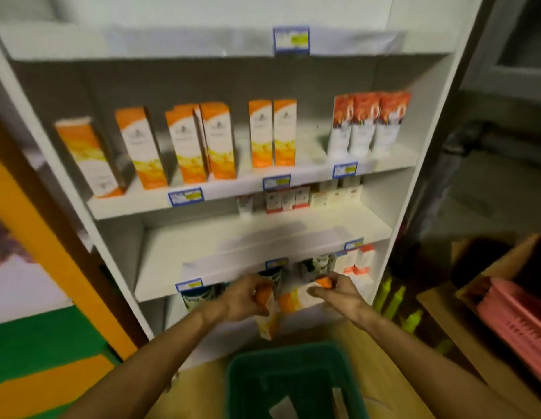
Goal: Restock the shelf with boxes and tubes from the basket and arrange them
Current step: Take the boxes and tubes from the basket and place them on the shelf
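Observation:
My left hand [245, 297] grips an orange-and-white box [267, 319] that hangs tilted above the green basket [242, 373]. My right hand [338, 290] holds a second orange-and-white box [296, 299] lying sideways, its orange end at my fingertips. Both hands are in front of the white shelf unit [263, 264], level with its lower shelves. Several matching orange boxes [217, 140] stand upright on the upper shelf, with three red-topped tubes [365, 122] to their right. The basket shows a few pale items inside, blurred.
Small boxes [296, 198] line the back of the middle shelf. Dark tubes [199, 294] and pink-white boxes [356, 261] fill the lowest shelf. Yellow-green bottles [393, 297] and a cardboard box with a pink tray [516, 316] stand to the right. An orange-green panel [51, 343] is left.

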`<action>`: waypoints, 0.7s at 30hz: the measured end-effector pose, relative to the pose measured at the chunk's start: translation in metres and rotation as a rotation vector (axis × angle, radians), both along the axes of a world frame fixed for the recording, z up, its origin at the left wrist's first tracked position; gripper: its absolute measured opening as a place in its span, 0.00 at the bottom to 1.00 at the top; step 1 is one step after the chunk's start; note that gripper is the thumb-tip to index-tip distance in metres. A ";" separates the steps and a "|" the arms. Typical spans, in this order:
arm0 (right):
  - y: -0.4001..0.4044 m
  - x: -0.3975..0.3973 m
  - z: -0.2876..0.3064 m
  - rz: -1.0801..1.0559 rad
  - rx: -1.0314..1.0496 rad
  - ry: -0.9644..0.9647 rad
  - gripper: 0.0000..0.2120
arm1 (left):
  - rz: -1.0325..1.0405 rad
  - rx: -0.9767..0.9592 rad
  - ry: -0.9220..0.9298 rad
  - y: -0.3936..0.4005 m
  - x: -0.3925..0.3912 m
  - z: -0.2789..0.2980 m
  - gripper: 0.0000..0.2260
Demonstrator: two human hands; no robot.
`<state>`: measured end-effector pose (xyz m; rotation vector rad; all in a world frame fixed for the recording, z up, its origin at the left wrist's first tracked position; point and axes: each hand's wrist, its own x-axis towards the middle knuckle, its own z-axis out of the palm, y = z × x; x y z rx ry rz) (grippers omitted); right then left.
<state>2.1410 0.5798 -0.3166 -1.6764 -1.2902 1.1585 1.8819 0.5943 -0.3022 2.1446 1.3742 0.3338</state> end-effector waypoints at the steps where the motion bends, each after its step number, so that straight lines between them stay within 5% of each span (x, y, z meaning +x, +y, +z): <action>1: 0.000 -0.002 0.017 0.001 0.033 0.020 0.17 | 0.005 0.022 -0.008 0.000 0.000 0.016 0.24; 11: 0.008 -0.031 0.146 -0.034 0.299 0.180 0.21 | 0.133 0.231 -0.195 -0.008 -0.013 0.170 0.27; 21: 0.020 -0.045 0.207 -0.004 0.382 0.281 0.18 | 0.362 0.214 -0.555 -0.017 -0.018 0.225 0.22</action>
